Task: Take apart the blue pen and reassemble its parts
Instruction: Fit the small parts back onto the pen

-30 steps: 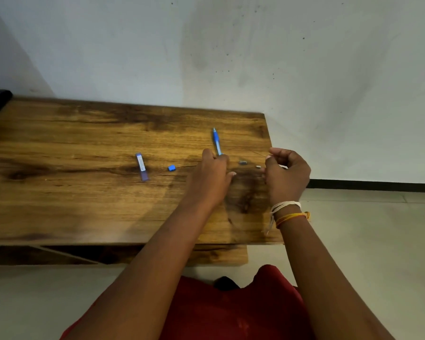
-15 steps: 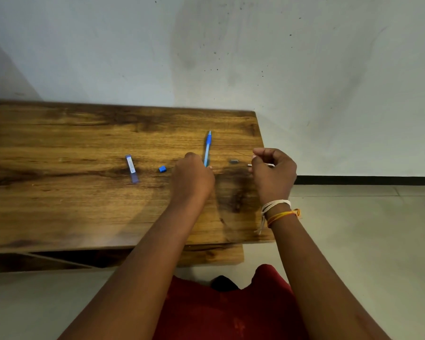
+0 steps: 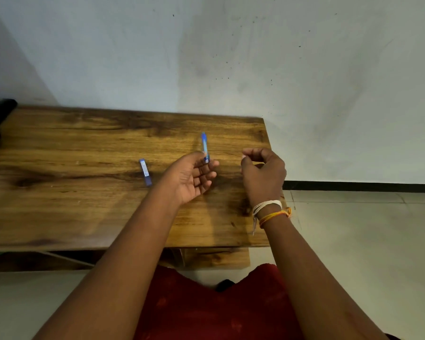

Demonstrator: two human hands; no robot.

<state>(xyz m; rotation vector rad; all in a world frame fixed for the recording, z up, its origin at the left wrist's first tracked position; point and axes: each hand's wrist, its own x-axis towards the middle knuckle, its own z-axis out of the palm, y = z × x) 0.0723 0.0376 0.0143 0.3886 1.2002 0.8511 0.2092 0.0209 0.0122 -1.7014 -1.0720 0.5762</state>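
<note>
The left hand (image 3: 193, 176) is palm-up with fingers loosely spread, pinching the lower end of the blue pen barrel (image 3: 205, 147) between thumb and fingertip so it stands nearly upright above the desk (image 3: 84, 204). The right hand (image 3: 263, 171) is curled, thumb and forefinger nearly meeting; whether it holds a small part I cannot tell. 1 more blue piece (image 3: 145, 171) lies on the desk, well left of the hands. This looks like the rejoining stage. To do it well, steady the barrel with a firmer grip, bring the open end toward the right hand, line up both axes, and push gently without forcing.
</note>
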